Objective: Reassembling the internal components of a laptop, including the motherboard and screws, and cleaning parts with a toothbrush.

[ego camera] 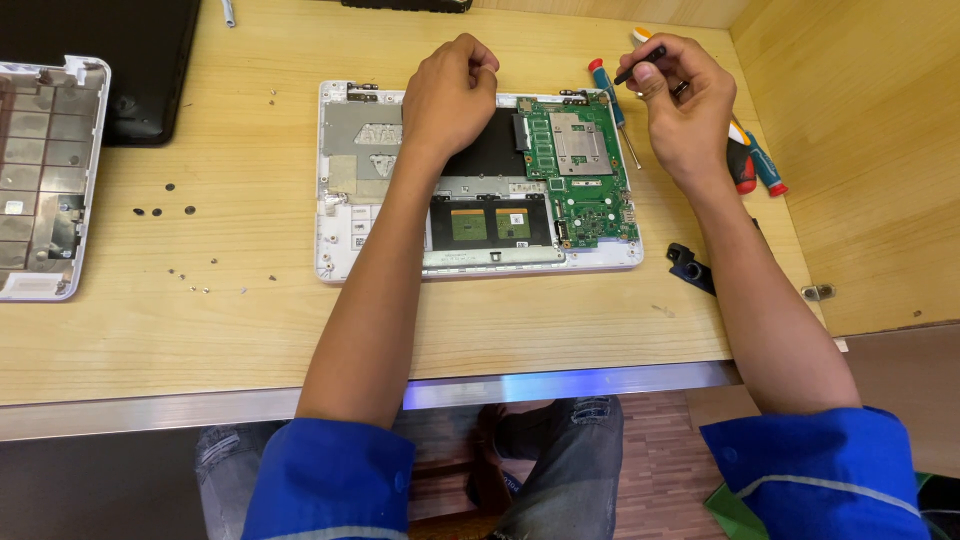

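An opened white laptop base (335, 225) lies on the wooden table, its green circuit board (585, 165) exposed at the right. My left hand (448, 92) is curled in a loose fist over the upper middle of the laptop; I cannot see anything in it. My right hand (685, 100) hovers beyond the laptop's upper right corner, pinching a small black tool (641, 64) between thumb and fingers. A ring sits on one finger of that hand.
Screwdrivers with red and blue handles (752, 160) lie at the right, one (610, 95) beside the board. A small black part (690, 266) lies right of the laptop. Loose screws (165, 210) dot the left of the table. A white laptop cover (45, 180) and a black laptop (120, 50) sit at left.
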